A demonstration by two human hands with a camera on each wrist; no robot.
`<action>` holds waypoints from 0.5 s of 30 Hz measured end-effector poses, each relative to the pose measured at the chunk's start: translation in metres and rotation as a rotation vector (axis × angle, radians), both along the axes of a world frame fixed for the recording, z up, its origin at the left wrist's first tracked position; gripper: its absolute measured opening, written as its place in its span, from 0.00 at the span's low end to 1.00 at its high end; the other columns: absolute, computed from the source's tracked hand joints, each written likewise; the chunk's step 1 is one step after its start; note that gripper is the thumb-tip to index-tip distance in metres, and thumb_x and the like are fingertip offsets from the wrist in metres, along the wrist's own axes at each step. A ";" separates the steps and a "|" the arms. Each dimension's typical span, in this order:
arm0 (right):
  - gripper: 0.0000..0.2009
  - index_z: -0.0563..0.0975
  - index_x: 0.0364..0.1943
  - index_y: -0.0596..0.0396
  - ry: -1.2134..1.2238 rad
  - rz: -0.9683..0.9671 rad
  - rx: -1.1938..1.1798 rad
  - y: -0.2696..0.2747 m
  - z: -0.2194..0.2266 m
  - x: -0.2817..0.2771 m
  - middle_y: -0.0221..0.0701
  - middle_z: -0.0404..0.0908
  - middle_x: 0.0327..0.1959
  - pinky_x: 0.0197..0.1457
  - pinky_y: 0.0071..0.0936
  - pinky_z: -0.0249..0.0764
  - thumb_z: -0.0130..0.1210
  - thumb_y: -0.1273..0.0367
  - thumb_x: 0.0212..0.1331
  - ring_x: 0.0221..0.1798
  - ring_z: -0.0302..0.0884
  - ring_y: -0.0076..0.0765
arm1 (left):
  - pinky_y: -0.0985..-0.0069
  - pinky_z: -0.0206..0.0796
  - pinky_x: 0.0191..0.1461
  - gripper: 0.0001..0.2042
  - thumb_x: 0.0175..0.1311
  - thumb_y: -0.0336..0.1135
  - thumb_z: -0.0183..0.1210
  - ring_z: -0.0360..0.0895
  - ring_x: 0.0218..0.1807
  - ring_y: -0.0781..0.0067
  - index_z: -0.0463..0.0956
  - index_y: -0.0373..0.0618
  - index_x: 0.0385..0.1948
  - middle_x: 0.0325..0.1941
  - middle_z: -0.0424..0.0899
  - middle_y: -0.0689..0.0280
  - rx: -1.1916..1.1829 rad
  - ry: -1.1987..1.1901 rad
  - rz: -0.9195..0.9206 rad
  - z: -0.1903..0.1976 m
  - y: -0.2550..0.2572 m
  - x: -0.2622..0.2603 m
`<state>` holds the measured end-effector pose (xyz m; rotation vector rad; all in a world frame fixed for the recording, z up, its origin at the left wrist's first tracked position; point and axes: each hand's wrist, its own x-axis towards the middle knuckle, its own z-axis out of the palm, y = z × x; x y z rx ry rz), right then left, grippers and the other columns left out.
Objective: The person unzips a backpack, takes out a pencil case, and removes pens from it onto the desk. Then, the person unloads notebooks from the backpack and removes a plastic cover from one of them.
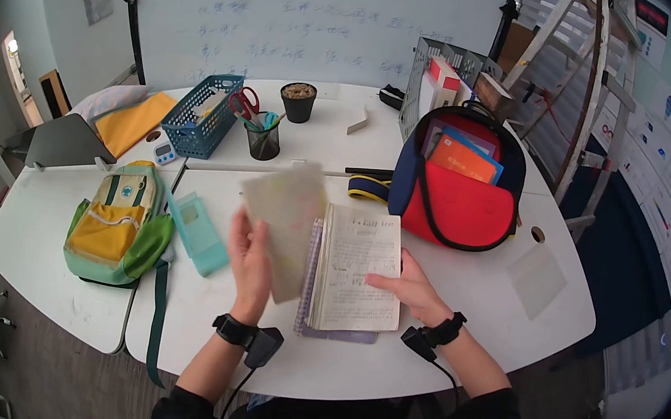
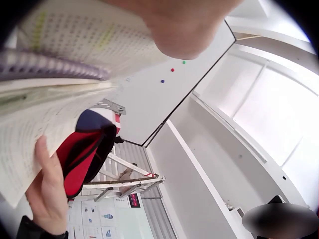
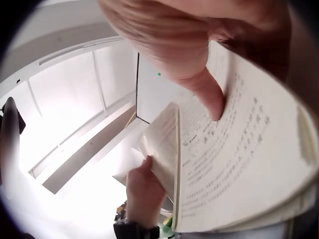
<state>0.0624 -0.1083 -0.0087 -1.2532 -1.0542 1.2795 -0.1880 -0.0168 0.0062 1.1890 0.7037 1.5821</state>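
Your left hand [image 1: 252, 262] pinched a pale, blurred loose page [image 1: 284, 224], lifted and turned from the open spiral-bound paper notebook [image 1: 354, 270], which lay near you on the white worktop [image 1: 453, 346], between the green and yellow backpack [image 1: 117, 223] on the left and the red and navy backpack [image 1: 458, 188] further right. Your right hand [image 1: 414, 287] lay flat, fingers straight, pressing the printed page. The paper looked thin, floppy and easily creased; its outer edge seemed the safest hold.
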 end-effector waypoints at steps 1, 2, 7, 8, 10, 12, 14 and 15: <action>0.36 0.59 0.68 0.62 -0.050 0.011 -0.021 0.000 -0.003 0.002 0.39 0.74 0.62 0.67 0.32 0.72 0.66 0.78 0.55 0.63 0.75 0.33 | 0.76 0.65 0.63 0.19 0.77 0.30 0.48 0.75 0.57 0.76 0.64 0.35 0.66 0.59 0.78 0.60 0.084 -0.040 0.132 0.009 0.003 -0.003; 0.36 0.59 0.68 0.62 -0.050 0.007 -0.018 -0.002 -0.006 0.003 0.39 0.74 0.62 0.67 0.32 0.72 0.66 0.78 0.55 0.63 0.75 0.33 | 0.76 0.65 0.63 0.19 0.77 0.30 0.48 0.75 0.57 0.76 0.64 0.35 0.66 0.59 0.78 0.60 0.086 -0.040 0.128 0.019 0.006 -0.007; 0.44 0.49 0.75 0.61 -1.164 -0.197 0.305 -0.024 0.023 -0.016 0.46 0.62 0.71 0.74 0.43 0.62 0.64 0.62 0.62 0.74 0.60 0.40 | 0.75 0.65 0.63 0.19 0.76 0.29 0.48 0.77 0.57 0.73 0.64 0.32 0.65 0.57 0.80 0.58 0.153 -0.234 0.062 0.053 0.014 -0.035; 0.44 0.49 0.75 0.61 -1.162 -0.196 0.302 -0.023 0.026 -0.018 0.46 0.62 0.71 0.74 0.43 0.62 0.64 0.62 0.62 0.74 0.60 0.40 | 0.75 0.66 0.62 0.19 0.75 0.28 0.48 0.79 0.55 0.71 0.64 0.34 0.65 0.54 0.82 0.58 0.103 -0.250 -0.042 0.051 0.018 -0.037; 0.39 0.48 0.77 0.57 -0.248 0.043 0.197 -0.018 0.035 -0.021 0.41 0.55 0.76 0.76 0.41 0.55 0.56 0.61 0.69 0.78 0.51 0.40 | 0.74 0.67 0.62 0.19 0.75 0.28 0.49 0.79 0.55 0.71 0.65 0.35 0.64 0.54 0.82 0.58 -0.033 -0.246 -0.116 0.047 0.013 -0.025; 0.39 0.48 0.77 0.55 -0.028 0.064 0.117 -0.021 0.052 -0.030 0.40 0.55 0.76 0.76 0.41 0.55 0.55 0.57 0.69 0.77 0.53 0.39 | 0.73 0.68 0.61 0.19 0.74 0.28 0.50 0.79 0.55 0.70 0.64 0.38 0.64 0.52 0.83 0.59 -0.233 -0.222 -0.233 0.039 0.005 -0.009; 0.39 0.48 0.78 0.49 0.131 0.104 0.232 -0.012 0.040 -0.035 0.39 0.57 0.76 0.77 0.39 0.53 0.53 0.51 0.70 0.77 0.54 0.38 | 0.73 0.64 0.65 0.22 0.75 0.30 0.50 0.75 0.60 0.69 0.58 0.40 0.68 0.58 0.80 0.57 -0.242 -0.160 -0.291 0.025 -0.001 0.012; 0.39 0.48 0.78 0.49 0.130 0.102 0.232 -0.008 0.029 -0.035 0.39 0.57 0.76 0.77 0.39 0.53 0.53 0.51 0.70 0.77 0.54 0.38 | 0.73 0.62 0.67 0.24 0.75 0.31 0.50 0.73 0.62 0.69 0.55 0.41 0.69 0.60 0.78 0.57 -0.230 -0.110 -0.307 0.015 -0.002 0.022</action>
